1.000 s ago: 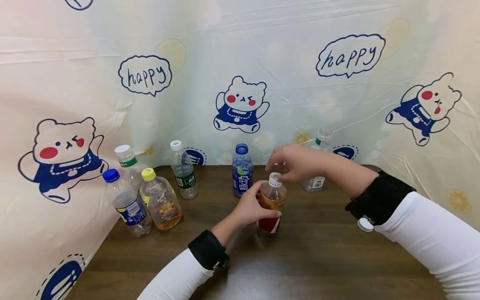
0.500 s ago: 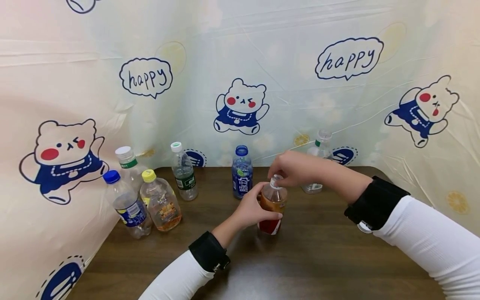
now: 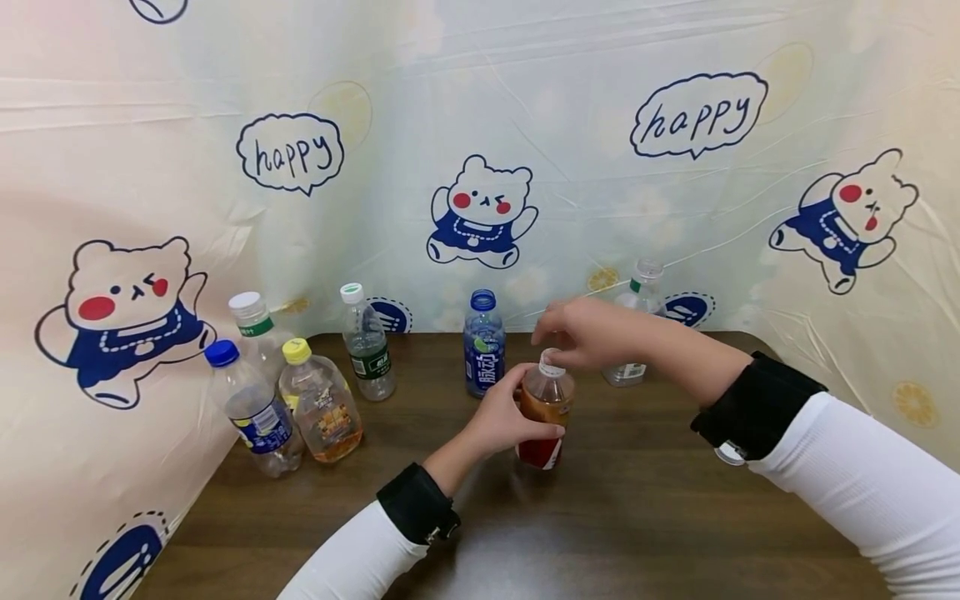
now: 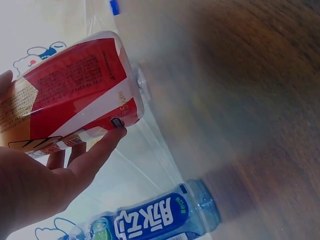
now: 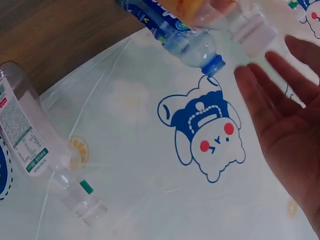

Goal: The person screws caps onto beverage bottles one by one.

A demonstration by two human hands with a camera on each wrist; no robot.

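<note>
My left hand point(image 3: 501, 417) grips the body of a bottle point(image 3: 546, 408) with a red and tan label and holds it upright. In the left wrist view, the bottle's red label point(image 4: 75, 85) shows above the curled fingers. A white cap point(image 3: 552, 363) tops the bottle. Over the cap, my right hand point(image 3: 588, 333) hovers with its fingers spread. Seen from the right wrist, the right hand's fingers point(image 5: 255, 90) are extended beside the white cap point(image 5: 256, 35), with a gap between them. A blue bottle point(image 3: 484, 346) without a cap stands just behind the left hand.
At the left stand a blue-capped bottle point(image 3: 258, 417), a yellow-capped bottle point(image 3: 322, 408) and a white-capped bottle point(image 3: 262, 337). A small green-labelled bottle point(image 3: 369, 350) is behind them. A clear capless bottle point(image 3: 626, 375) stands behind the right arm. A printed curtain point(image 3: 570, 108) borders the wooden table point(image 3: 637, 517).
My right fingers came together on the white cap half a second ago and have now spread off it, with the hand lifted slightly. The left hand and bottle stay in place.
</note>
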